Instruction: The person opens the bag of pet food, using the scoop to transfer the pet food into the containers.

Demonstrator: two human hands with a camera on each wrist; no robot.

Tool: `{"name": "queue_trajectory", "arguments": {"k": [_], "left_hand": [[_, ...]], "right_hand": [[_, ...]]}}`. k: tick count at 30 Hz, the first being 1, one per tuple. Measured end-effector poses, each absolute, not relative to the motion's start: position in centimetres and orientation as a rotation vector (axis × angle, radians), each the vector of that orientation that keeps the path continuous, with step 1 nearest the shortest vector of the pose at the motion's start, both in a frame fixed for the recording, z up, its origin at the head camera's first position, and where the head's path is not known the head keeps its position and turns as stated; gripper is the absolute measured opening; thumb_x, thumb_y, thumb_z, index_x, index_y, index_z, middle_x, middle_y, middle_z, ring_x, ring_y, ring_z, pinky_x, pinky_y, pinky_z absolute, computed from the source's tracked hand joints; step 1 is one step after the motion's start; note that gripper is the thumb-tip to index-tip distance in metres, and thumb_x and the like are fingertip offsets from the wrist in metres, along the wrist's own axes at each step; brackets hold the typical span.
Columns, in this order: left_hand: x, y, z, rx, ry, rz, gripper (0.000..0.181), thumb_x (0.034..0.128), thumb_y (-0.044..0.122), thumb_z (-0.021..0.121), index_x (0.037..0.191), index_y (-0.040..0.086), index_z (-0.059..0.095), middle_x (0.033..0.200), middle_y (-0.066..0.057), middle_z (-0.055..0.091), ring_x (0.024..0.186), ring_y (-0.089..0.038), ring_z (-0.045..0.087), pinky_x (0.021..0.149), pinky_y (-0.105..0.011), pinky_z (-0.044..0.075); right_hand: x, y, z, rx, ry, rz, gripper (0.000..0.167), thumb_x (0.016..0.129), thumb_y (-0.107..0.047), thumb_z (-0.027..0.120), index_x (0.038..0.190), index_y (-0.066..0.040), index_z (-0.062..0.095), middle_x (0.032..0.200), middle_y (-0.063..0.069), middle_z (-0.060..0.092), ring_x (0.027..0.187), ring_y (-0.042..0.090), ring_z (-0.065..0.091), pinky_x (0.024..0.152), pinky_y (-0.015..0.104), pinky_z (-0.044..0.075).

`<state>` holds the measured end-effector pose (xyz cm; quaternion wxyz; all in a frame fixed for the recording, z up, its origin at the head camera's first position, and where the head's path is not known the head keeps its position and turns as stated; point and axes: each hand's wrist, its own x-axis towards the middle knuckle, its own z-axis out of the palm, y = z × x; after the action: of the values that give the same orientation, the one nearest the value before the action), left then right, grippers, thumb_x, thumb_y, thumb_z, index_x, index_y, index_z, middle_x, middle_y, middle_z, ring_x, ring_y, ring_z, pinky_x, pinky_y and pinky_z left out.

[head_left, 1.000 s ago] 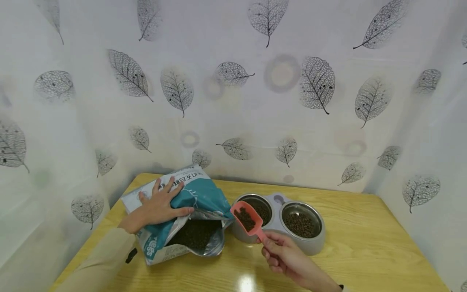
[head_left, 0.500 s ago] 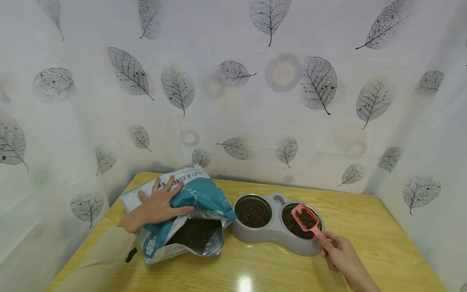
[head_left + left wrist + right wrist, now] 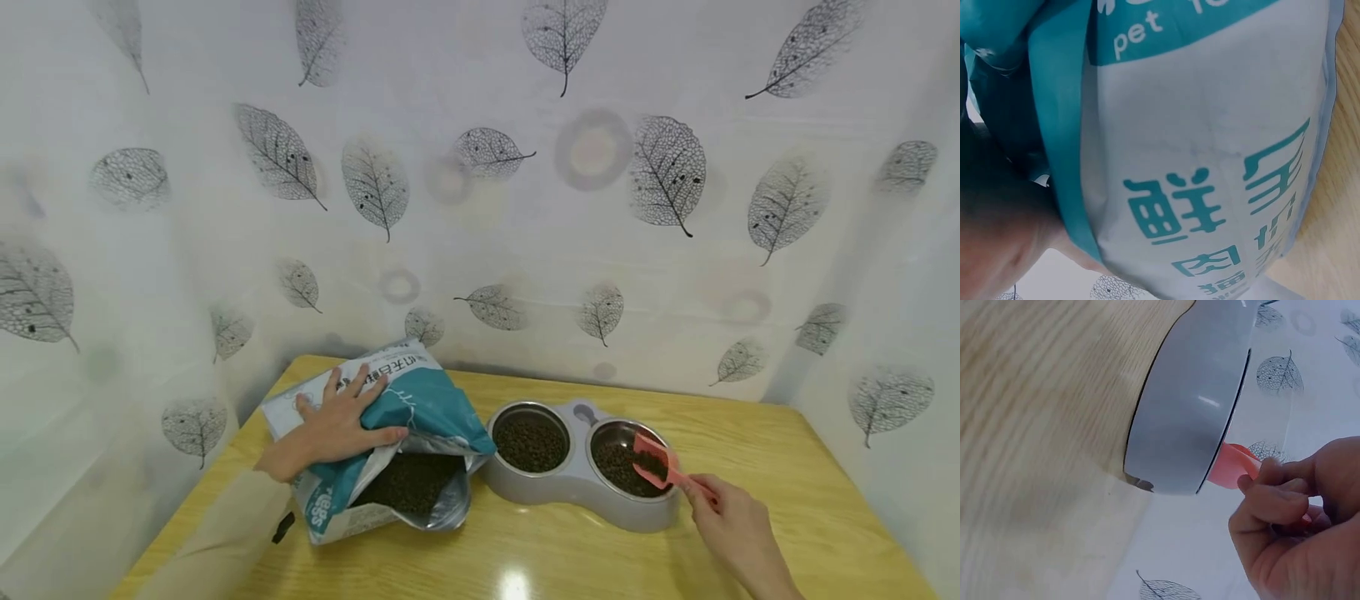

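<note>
My right hand (image 3: 731,521) grips the handle of a pink scoop (image 3: 658,461), its fingers curled round it. Tilted over the right bowl (image 3: 622,467), the scoop still carries some brown kibble. That metal-lined bowl holds kibble too. In the right wrist view the scoop (image 3: 1230,467) pokes past the rim of the grey bowl stand (image 3: 1179,412). With fingers spread, my left hand (image 3: 337,429) rests on a teal and white pet food bag (image 3: 427,400). The bag lies on its side, its mouth gaping toward me with kibble inside. Its printed face (image 3: 1210,125) fills the left wrist view.
The left bowl (image 3: 531,437) of the double stand holds kibble and sits just right of the bag's mouth. Everything stands on a wooden table (image 3: 585,567). A white curtain (image 3: 540,242) with a leaf print closes off the back and sides.
My right hand has carried the scoop of kibble from the left bowl across to the right bowl and tipped it there. The left hand stays put on the bag.
</note>
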<state>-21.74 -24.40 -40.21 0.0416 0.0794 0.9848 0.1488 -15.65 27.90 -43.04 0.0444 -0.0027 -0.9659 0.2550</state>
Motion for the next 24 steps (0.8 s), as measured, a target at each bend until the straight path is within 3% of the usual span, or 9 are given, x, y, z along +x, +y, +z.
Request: {"name": "queue_trajectory", "arguments": {"k": [3, 6, 12, 16, 20, 22, 24], "left_hand": [[-21.8, -24.2, -40.4, 0.245, 3.016, 0.46, 0.106, 0.0848, 0.082, 0.055, 0.165, 0.022, 0.023, 0.173, -0.018, 0.008, 0.154, -0.058, -0.006, 0.096, -0.095, -0.001], [-21.9, -24.0, -40.6, 0.257, 3.022, 0.468, 0.105, 0.0847, 0.082, 0.056, 0.165, 0.022, 0.023, 0.173, -0.018, 0.009, 0.154, -0.058, -0.005, 0.096, -0.095, -0.002], [-21.9, -23.9, -40.9, 0.249, 3.009, 0.457, 0.105, 0.0847, 0.083, 0.055, 0.165, 0.024, 0.022, 0.173, -0.016, 0.008, 0.154, -0.058, -0.006, 0.097, -0.095, -0.001], [-21.9, -23.8, -40.9, 0.259, 3.012, 0.475, 0.106, 0.0845, 0.082, 0.056, 0.165, 0.023, 0.023, 0.173, -0.017, 0.008, 0.154, -0.058, -0.006, 0.097, -0.095, -0.001], [-21.6, -24.0, -40.6, 0.247, 3.018, 0.465, 0.105, 0.0849, 0.082, 0.056, 0.165, 0.023, 0.023, 0.173, -0.016, 0.009, 0.154, -0.057, -0.005, 0.097, -0.095, -0.001], [-21.5, -24.1, -40.5, 0.238, 3.025, 0.462, 0.105, 0.085, 0.081, 0.056, 0.165, 0.022, 0.023, 0.173, -0.017, 0.009, 0.154, -0.057, -0.005, 0.097, -0.095, 0.0], [-21.5, -24.2, -40.3, 0.236, 3.036, 0.463, 0.105, 0.085, 0.081, 0.057, 0.165, 0.022, 0.023, 0.173, -0.017, 0.009, 0.154, -0.058, -0.004, 0.097, -0.095, 0.0]], "right_hand": [[-15.2, 27.7, -43.4, 0.179, -2.747, 0.584, 0.017, 0.1, -0.009, 0.064, 0.103, 0.005, 0.073, 0.061, -0.002, 0.054, 0.054, 0.004, 0.035, 0.053, 0.025, 0.031], [-14.8, 27.6, -44.0, 0.308, -2.558, 0.415, 0.007, 0.092, 0.0, 0.071, 0.097, 0.004, 0.074, 0.061, -0.002, 0.05, 0.052, 0.003, 0.029, 0.048, 0.024, 0.028], [-14.2, 27.6, -44.8, 0.379, -2.454, 0.199, 0.018, 0.105, -0.013, 0.059, 0.107, -0.003, 0.073, 0.067, 0.001, 0.049, 0.049, 0.007, 0.029, 0.042, 0.024, 0.027], [-14.3, 27.5, -45.4, 0.404, -2.368, 0.206, 0.041, 0.112, -0.029, 0.042, 0.107, -0.003, 0.074, 0.067, 0.001, 0.051, 0.048, 0.003, 0.027, 0.041, 0.023, 0.026], [-14.3, 27.0, -45.9, 0.41, -2.277, 0.279, 0.061, 0.112, -0.042, 0.033, 0.105, -0.001, 0.077, 0.066, 0.001, 0.053, 0.049, -0.001, 0.026, 0.04, 0.022, 0.026], [-14.3, 26.5, -46.0, 0.401, -2.252, 0.337, 0.053, 0.111, -0.035, 0.042, 0.103, 0.003, 0.078, 0.065, 0.002, 0.054, 0.048, -0.002, 0.028, 0.04, 0.023, 0.027], [-14.1, 25.9, -45.8, 0.352, -2.271, 0.419, 0.034, 0.106, -0.02, 0.057, 0.102, 0.007, 0.077, 0.063, 0.003, 0.056, 0.046, -0.001, 0.034, 0.041, 0.023, 0.03]]}}
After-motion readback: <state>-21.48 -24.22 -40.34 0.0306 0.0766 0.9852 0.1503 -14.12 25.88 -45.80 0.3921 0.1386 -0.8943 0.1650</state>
